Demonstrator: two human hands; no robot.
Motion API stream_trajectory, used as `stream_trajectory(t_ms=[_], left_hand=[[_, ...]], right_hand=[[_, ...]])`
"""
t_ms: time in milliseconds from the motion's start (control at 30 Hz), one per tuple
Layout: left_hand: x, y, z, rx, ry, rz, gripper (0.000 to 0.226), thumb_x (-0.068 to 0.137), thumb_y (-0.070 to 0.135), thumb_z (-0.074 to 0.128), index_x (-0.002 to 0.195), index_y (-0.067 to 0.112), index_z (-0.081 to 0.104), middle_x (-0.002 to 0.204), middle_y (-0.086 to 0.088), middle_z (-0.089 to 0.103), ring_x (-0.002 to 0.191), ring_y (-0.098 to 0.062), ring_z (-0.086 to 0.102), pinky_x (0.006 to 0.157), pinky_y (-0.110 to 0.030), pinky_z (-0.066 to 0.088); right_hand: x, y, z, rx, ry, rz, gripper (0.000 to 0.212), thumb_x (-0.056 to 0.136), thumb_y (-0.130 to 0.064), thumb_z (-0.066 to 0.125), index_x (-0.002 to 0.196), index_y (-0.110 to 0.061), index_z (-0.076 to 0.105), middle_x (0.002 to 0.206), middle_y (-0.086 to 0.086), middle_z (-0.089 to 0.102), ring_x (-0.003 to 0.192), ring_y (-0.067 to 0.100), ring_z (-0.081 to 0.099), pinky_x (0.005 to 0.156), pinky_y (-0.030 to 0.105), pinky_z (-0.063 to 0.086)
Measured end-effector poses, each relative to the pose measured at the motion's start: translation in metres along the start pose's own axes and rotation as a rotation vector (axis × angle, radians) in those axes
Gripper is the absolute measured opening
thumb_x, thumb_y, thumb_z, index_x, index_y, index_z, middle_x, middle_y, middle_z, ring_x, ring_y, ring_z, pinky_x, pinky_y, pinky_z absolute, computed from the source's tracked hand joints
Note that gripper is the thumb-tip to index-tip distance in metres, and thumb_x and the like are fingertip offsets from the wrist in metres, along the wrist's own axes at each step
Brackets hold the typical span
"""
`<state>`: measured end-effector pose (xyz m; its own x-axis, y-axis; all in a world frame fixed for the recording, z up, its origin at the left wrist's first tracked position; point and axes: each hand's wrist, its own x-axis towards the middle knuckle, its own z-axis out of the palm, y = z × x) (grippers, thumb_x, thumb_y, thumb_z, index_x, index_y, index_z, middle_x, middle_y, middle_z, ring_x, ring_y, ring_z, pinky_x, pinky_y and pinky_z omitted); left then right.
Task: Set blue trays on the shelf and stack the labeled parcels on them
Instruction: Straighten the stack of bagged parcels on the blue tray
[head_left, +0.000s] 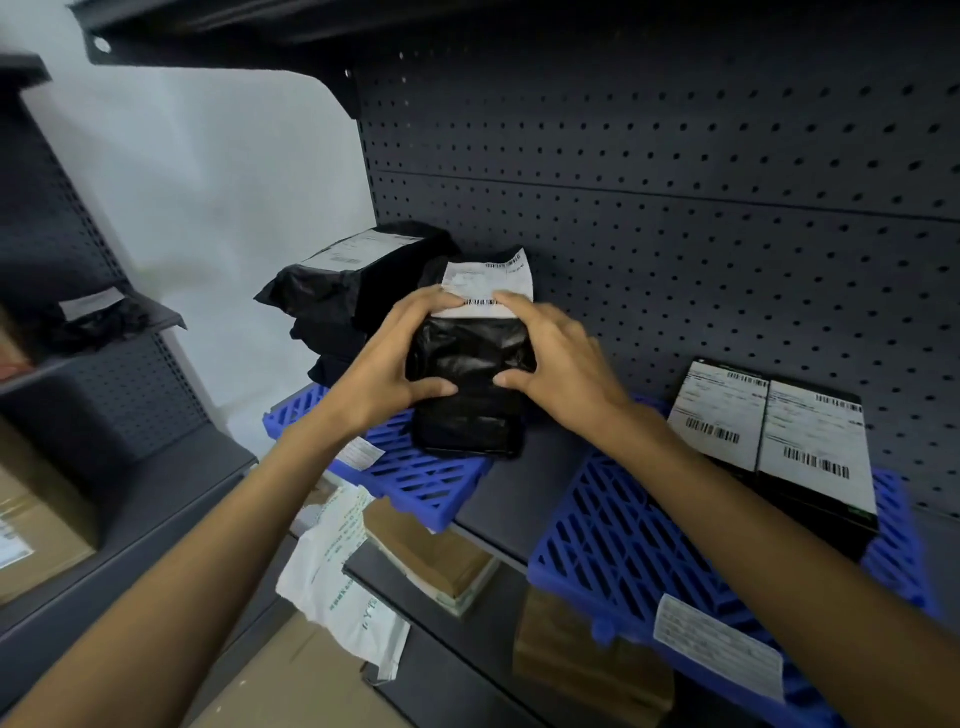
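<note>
Dark pegboard back panel (675, 171), plain white wall (208, 182) at left, another dark rack (78, 374) beside it.

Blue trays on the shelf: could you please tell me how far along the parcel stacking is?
Done: both blue slatted plastic trays shelved; black labelled parcels lie on each. In hand: left hand and right hand grip another black plastic parcel. Left: probably setting it down.

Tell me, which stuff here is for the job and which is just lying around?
For the job: black parcel held by the left hand and right hand; parcel stack; two labelled parcels; left blue tray; right blue tray.
Just lying about: brown boxes below; white bag; cardboard box at left.
</note>
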<state>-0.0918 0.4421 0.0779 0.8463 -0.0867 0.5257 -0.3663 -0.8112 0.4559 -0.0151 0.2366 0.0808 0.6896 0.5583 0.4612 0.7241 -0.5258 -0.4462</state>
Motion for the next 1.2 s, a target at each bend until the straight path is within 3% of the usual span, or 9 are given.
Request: stream_trajectory(t_ms=[167,300,433,533,667,867,1200], left_hand=[[-0.015,-0.007,0.011,0.065,0.022,-0.018,0.083,0.079,0.015,0.08,0.145,0.032,0.033,0.157,0.006,0.017,0.146,-0.003,0.019,0.113,-0.012,0.022],[-0.022,0.002,0.016,0.23,0.089,0.0,0.082,0.081,0.009,0.076,0.145,0.034,0.03,0.162,0.002,0.003,0.147,-0.018,0.02,0.108,-0.028,0.033],[-0.041,0.012,0.032,0.54,0.175,0.008,0.104,0.074,0.022,0.084,0.155,0.025,0.019,0.164,-0.004,-0.003,0.152,-0.03,0.001,0.118,-0.048,0.024],[-0.05,0.012,0.046,0.669,0.15,-0.033,0.119,0.068,0.038,0.085,0.157,0.022,0.008,0.165,-0.006,-0.003,0.151,-0.032,-0.009,0.121,-0.056,0.011],[-0.044,0.004,0.049,0.751,0.165,-0.065,0.123,0.064,0.034,0.087,0.157,0.02,0.007,0.165,-0.008,0.0,0.151,-0.031,-0.01,0.122,-0.049,-0.004],[-0.035,-0.018,0.041,0.792,0.171,-0.017,0.123,0.065,0.032,0.088,0.157,0.02,0.008,0.164,-0.009,0.004,0.151,-0.032,-0.008,0.121,-0.047,-0.009],[-0.024,-0.062,0.013,0.835,0.128,0.142,0.124,0.063,0.044,0.086,0.157,0.018,0.009,0.162,-0.013,0.014,0.151,-0.035,-0.001,0.119,-0.048,-0.011]], right_hand=[[-0.019,-0.001,0.019,-0.013,-0.022,-0.034,0.097,0.086,-0.019,0.073,0.153,-0.041,0.007,0.149,0.001,0.038,0.124,0.028,0.052,0.092,0.045,0.044],[-0.026,-0.002,0.019,-0.066,-0.024,-0.06,0.113,0.085,-0.016,0.074,0.152,-0.043,-0.012,0.156,0.003,0.029,0.11,0.033,0.062,0.085,0.048,0.055],[-0.043,0.0,0.024,-0.172,-0.06,-0.082,0.126,0.079,-0.021,0.081,0.147,-0.049,-0.021,0.163,0.006,0.008,0.097,0.034,0.066,0.074,0.046,0.059],[-0.044,0.0,0.034,-0.16,-0.051,-0.061,0.135,0.07,-0.021,0.087,0.147,-0.05,-0.021,0.163,0.006,0.004,0.095,0.035,0.067,0.072,0.046,0.059],[-0.036,-0.002,0.048,-0.113,-0.005,-0.036,0.137,0.069,-0.012,0.087,0.149,-0.049,-0.018,0.162,0.009,0.009,0.086,0.032,0.068,0.069,0.045,0.06],[-0.024,-0.007,0.067,-0.111,0.058,0.009,0.136,0.069,-0.006,0.086,0.149,-0.05,-0.014,0.16,0.009,0.016,0.081,0.03,0.068,0.065,0.042,0.057],[-0.008,-0.039,0.095,-0.103,0.119,0.156,0.135,0.072,0.001,0.082,0.146,-0.056,-0.015,0.161,0.003,0.011,0.095,0.037,0.065,0.067,0.045,0.05]])
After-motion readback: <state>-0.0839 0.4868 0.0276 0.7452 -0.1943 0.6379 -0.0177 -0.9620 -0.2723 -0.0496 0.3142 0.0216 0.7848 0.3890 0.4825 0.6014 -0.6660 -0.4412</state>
